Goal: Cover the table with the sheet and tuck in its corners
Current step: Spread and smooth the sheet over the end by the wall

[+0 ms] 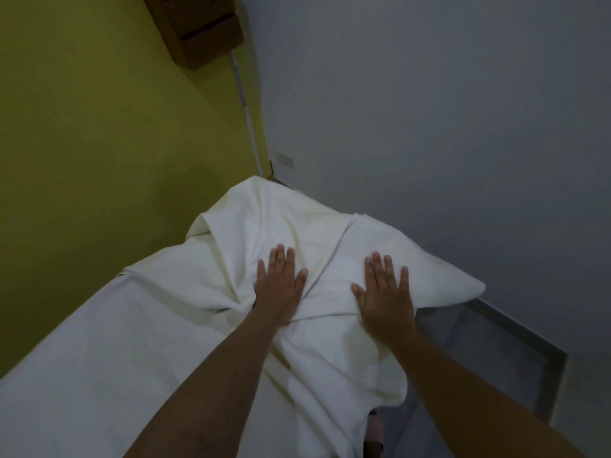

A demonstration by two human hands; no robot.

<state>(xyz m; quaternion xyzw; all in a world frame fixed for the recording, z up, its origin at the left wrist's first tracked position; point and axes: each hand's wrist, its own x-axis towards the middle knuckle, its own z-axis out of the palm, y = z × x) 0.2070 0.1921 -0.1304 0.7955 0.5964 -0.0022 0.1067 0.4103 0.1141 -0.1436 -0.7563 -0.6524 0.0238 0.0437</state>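
Up at the far end of the table (82, 352), by the corner where the yellow wall (99, 133) meets the grey wall (429, 127), the sheet (297, 223) sits bunched in thick folds, not flat yet. My L hand (281, 287) & R hand (385, 294) both lie palm-down on it, fingers straight, a bit spread, pinching nothing.

Risks as I see them:
- Flat palms w/o any grip: if I push fwd, the folds prob just pile up more vs the walls instead of smoothing out.
- One flap (459, 285) juts off the R edge over the floor gap (496, 352). Its weight could drag the rest sideways, leaving the L side short for tucking.
- Far corner is jammed close to both walls, so little room to get fingers under; tuck there may come out loose.
- Can't tell how much cloth hangs at the near end, so it may slip off there too.
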